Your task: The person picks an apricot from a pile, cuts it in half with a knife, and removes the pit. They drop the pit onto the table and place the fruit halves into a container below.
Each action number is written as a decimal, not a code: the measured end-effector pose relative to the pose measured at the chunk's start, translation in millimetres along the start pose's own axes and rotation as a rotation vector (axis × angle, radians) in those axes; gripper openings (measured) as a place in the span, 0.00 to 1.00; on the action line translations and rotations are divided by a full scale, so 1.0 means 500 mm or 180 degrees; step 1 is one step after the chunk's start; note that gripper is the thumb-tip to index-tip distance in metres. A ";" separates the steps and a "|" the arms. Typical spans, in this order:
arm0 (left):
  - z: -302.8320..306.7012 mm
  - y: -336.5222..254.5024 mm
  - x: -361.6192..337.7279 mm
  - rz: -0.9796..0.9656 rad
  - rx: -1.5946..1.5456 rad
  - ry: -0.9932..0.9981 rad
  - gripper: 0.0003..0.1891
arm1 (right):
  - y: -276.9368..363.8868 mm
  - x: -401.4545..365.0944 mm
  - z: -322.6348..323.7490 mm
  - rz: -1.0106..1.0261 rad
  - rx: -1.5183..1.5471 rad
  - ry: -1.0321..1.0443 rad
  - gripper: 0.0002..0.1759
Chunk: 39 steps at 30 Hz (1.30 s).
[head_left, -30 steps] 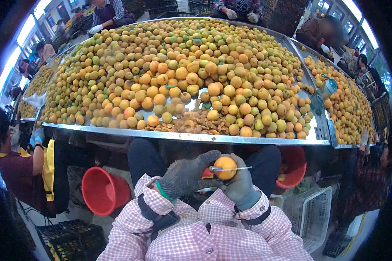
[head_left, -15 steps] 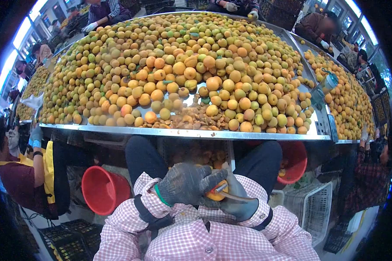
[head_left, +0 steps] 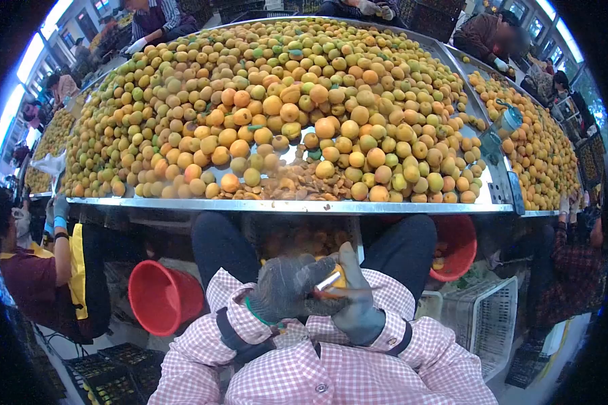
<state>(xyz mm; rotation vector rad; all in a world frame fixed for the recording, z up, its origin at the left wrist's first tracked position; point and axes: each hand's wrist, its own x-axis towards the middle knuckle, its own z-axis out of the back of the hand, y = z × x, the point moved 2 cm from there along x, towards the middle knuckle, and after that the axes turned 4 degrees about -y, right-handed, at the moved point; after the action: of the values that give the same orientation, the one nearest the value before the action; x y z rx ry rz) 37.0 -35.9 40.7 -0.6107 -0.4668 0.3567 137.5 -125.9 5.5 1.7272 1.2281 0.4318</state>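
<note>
Gloved hands close together over lap, fruit between

Left hand [head_left: 289, 287], dark knit glove: fingers curled in beside a shiny metal tool [head_left: 328, 281]; blurred, cannot tell exactly what they pinch. Right hand [head_left: 361, 307], grey glove: thumb up, fingers closed round an orange-yellow fruit [head_left: 340, 275], mostly hidden by the gloves. Tool lies across the fruit's near side. Beyond the hands, metal table [head_left: 277, 204] heaped with fruit, brown scraps [head_left: 297, 185] near its front edge. Red bucket [head_left: 162, 297] on left; white crate [head_left: 491, 324] on right.

Head view — from above, forward and down, wide
</note>
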 end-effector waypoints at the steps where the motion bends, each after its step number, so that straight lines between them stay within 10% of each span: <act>1: -0.013 0.002 -0.007 -0.0006 0.0014 0.0003 0.30 | -0.001 0.004 0.000 0.0008 0.0012 0.0006 0.14; 5: -0.086 0.021 -0.020 0.0921 -0.1601 -0.0855 0.32 | -0.011 0.037 0.003 0.0599 -0.0574 -0.0527 0.13; 8: -0.093 0.046 -0.004 0.1059 -0.1972 -0.1413 0.22 | 0.028 0.049 -0.002 0.2403 -0.2693 -0.0528 0.13; 11: -0.089 0.064 -0.010 0.2306 -0.3638 -0.1144 0.22 | 0.030 0.066 0.026 0.0163 -0.1263 -0.0166 0.12; 17: -0.103 0.131 -0.039 0.2836 -0.5222 -0.1167 0.36 | -0.005 0.090 0.065 -0.1458 0.1575 0.0659 0.25; 19: -0.094 0.165 -0.047 0.0873 -0.7492 0.0321 0.24 | -0.023 0.104 0.085 -0.1850 0.1962 0.1250 0.28; 22: -0.081 0.163 -0.042 0.0876 -0.7792 0.0553 0.19 | -0.039 0.124 0.098 0.0302 -0.2398 0.0669 0.23; 24: -0.085 0.152 -0.039 0.0867 -0.7941 0.0664 0.18 | -0.014 0.113 0.062 0.0289 -0.2096 0.0689 0.25; 26: -0.109 0.162 -0.058 0.2848 -0.3556 -0.0809 0.17 | 0.049 0.079 -0.012 -0.0710 0.0038 0.1153 0.28; 29: -0.091 0.148 -0.036 0.1278 -0.2049 -0.0714 0.18 | 0.018 0.065 -0.017 -0.0954 -0.0744 0.0592 0.30; 31: -0.060 0.118 -0.018 0.1907 -0.2595 -0.0987 0.18 | -0.008 0.064 0.005 -0.0690 -0.0460 0.0486 0.28; 35: -0.030 0.111 0.002 0.0977 -0.1318 -0.1403 0.17 | 0.005 0.050 0.035 -0.0253 -0.0959 -0.0051 0.20; 39: 0.018 0.085 0.014 0.2238 -0.4373 -0.1054 0.11 | -0.027 0.038 0.082 -0.2178 0.0970 0.1021 0.21</act>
<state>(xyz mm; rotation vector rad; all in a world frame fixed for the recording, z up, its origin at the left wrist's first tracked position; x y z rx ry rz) 30.3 3.9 23.1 -2.0974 -0.7912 0.8060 168.0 -128.8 -30.2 1.3818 2.1002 0.1086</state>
